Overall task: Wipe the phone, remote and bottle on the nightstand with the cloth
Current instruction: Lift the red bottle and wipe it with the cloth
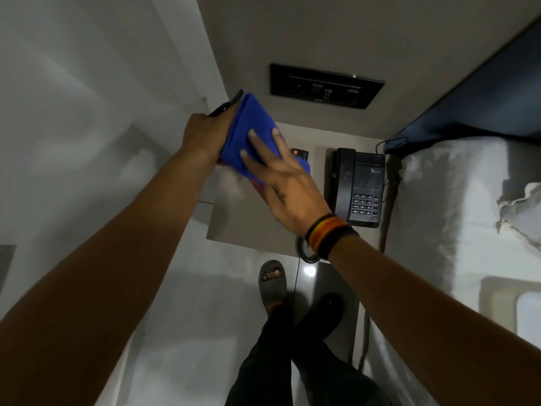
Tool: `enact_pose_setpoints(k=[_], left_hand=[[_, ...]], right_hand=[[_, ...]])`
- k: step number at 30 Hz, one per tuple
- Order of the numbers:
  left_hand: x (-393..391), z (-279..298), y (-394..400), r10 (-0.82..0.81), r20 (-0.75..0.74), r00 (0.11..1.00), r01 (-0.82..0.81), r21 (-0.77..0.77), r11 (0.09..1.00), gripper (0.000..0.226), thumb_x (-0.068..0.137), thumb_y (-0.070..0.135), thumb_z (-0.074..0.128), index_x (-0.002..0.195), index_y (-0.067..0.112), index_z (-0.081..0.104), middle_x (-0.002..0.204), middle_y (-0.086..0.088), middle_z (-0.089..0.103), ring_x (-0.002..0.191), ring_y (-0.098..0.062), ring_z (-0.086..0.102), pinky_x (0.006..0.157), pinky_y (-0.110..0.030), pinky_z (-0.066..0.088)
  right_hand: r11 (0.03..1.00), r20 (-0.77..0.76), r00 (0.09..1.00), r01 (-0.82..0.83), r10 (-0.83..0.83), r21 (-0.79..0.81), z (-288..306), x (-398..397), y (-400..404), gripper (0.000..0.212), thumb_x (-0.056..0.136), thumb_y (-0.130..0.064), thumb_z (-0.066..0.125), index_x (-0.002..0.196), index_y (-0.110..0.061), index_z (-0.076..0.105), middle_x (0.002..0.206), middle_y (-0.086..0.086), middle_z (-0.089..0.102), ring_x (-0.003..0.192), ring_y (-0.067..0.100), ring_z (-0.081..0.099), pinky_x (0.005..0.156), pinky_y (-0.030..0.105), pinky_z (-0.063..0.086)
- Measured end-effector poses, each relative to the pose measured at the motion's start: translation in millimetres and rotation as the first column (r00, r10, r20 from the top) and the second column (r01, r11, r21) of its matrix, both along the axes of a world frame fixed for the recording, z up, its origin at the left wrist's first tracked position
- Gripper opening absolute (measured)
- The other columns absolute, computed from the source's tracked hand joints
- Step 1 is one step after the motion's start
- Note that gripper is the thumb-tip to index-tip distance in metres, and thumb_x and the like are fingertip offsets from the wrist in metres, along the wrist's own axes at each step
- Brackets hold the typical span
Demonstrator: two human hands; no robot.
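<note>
- Left hand [202,136] grips a thin, flat dark object [225,106], raised above the back-left corner of the pale grey nightstand top [248,224]; only its upper edge shows past the cloth, so what it is cannot be told for certain.
- Right hand [281,186], with striped woven bands [328,232] at the wrist, lies spread flat with fingers [257,139] wide, pressing the folded bright blue microfibre cloth [251,127] against that held object.
- Judgement: wiping is under way on one item, likely a slim handset or remote; the rest looks unfinished.
- Black corded desk telephone [358,186] with keypad sits along the right edge of the nightstand, receiver in its cradle, untouched by either hand.
- Small black remote with red button [300,153] lies near the back edge, mostly hidden behind the right hand and cloth.
- No bottle in sight; it may be hidden by the hands or out of frame.
- Cloth looks clean, thick, folded double; a reddish strip [259,184] shows beneath its lower edge, unidentifiable.
</note>
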State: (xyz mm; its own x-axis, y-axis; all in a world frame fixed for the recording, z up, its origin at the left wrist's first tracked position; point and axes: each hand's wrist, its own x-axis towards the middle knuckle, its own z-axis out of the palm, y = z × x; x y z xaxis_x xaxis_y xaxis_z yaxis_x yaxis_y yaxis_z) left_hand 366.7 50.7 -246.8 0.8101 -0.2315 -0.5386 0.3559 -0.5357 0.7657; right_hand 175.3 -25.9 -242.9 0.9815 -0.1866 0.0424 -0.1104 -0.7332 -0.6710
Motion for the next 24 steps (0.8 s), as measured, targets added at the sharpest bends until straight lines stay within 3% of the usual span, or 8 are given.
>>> enact_pose_setpoints(k=[3,8,11,13,16,19,22,24], left_hand=[[-11,6,10,-0.001,-0.095,0.996,0.003,0.024,1.000,0.042,0.057,0.058,0.085,0.077,0.021,0.078,0.068,0.008,0.079,0.062,-0.011,0.077,0.049,-0.022,0.056],[-20,1,24,0.034,-0.092,0.995,-0.027,0.073,0.997,0.049,0.054,0.057,0.084,0.087,0.022,0.079,0.087,0.000,0.080,0.080,-0.021,0.080,0.059,-0.045,0.069],[-15,-4,33,0.073,-0.085,0.994,-0.065,0.093,0.994,0.063,0.054,0.060,0.083,0.101,0.018,0.079,0.100,-0.003,0.081,0.091,-0.022,0.080,0.075,-0.049,0.070],[-15,-5,36,0.055,-0.043,0.998,-0.050,0.125,0.991,0.059,0.054,0.063,0.081,0.094,0.020,0.080,0.096,-0.002,0.082,0.089,-0.021,0.080,0.081,-0.048,0.069],[-19,-9,36,0.015,0.007,1.000,-0.016,0.159,0.987,0.053,0.055,0.065,0.079,0.084,0.022,0.081,0.085,0.001,0.082,0.081,-0.019,0.080,0.078,-0.040,0.068],[-18,-14,33,-0.020,-0.017,1.000,0.022,0.122,0.992,0.043,0.074,0.063,0.078,0.074,0.021,0.073,0.071,0.002,0.079,0.061,-0.014,0.075,0.051,-0.021,0.057],[-13,-8,31,0.006,-0.139,0.990,0.002,0.054,0.999,0.042,0.078,0.059,0.082,0.080,0.019,0.069,0.086,0.000,0.077,0.076,-0.018,0.072,0.068,-0.026,0.057],[-15,1,29,0.000,-0.159,0.987,0.011,0.073,0.997,0.050,0.060,0.062,0.084,0.083,0.020,0.072,0.089,0.002,0.078,0.083,-0.019,0.075,0.075,-0.031,0.062]], right_hand=[[0.966,-0.013,0.991,-0.134,0.134,-0.223,-27,-32,7,0.059,0.093,-0.005,0.055,0.146,-0.027,0.043,0.163,-0.007,0.021,0.152,0.031,-0.005,0.113,0.063,0.027],[0.918,-0.218,0.953,-0.269,0.210,-0.293,-52,-93,16,0.051,0.087,-0.011,0.055,0.135,-0.028,0.056,0.159,-0.011,0.031,0.152,0.030,0.000,0.119,0.052,0.022],[0.995,-0.271,0.963,-0.025,-0.002,-0.096,-46,-112,16,0.044,0.087,-0.004,0.062,0.127,-0.020,0.063,0.151,-0.009,0.042,0.149,0.022,0.017,0.119,0.048,0.027],[0.965,-0.166,0.962,0.237,-0.216,0.117,-28,-108,11,0.043,0.087,0.003,0.057,0.125,-0.017,0.064,0.145,-0.007,0.048,0.143,0.019,0.033,0.116,0.048,0.032],[0.925,0.076,0.933,0.333,-0.351,0.182,3,-69,7,0.043,0.091,-0.005,0.044,0.130,-0.017,0.060,0.145,0.000,0.052,0.142,0.017,0.038,0.120,0.037,0.026],[0.970,0.138,0.962,0.223,-0.236,0.100,22,-21,16,0.049,0.090,-0.008,0.041,0.136,-0.017,0.055,0.153,0.002,0.043,0.149,0.022,0.024,0.122,0.032,0.018],[0.965,-0.048,0.997,-0.072,0.061,-0.251,5,-10,33,0.051,0.091,-0.006,0.053,0.141,-0.017,0.051,0.159,0.002,0.032,0.151,0.032,0.011,0.115,0.047,0.032],[0.877,-0.161,0.956,-0.291,0.247,-0.383,-14,-22,43,0.045,0.088,-0.010,0.059,0.133,-0.019,0.059,0.155,0.000,0.041,0.150,0.033,0.011,0.117,0.060,0.021]])
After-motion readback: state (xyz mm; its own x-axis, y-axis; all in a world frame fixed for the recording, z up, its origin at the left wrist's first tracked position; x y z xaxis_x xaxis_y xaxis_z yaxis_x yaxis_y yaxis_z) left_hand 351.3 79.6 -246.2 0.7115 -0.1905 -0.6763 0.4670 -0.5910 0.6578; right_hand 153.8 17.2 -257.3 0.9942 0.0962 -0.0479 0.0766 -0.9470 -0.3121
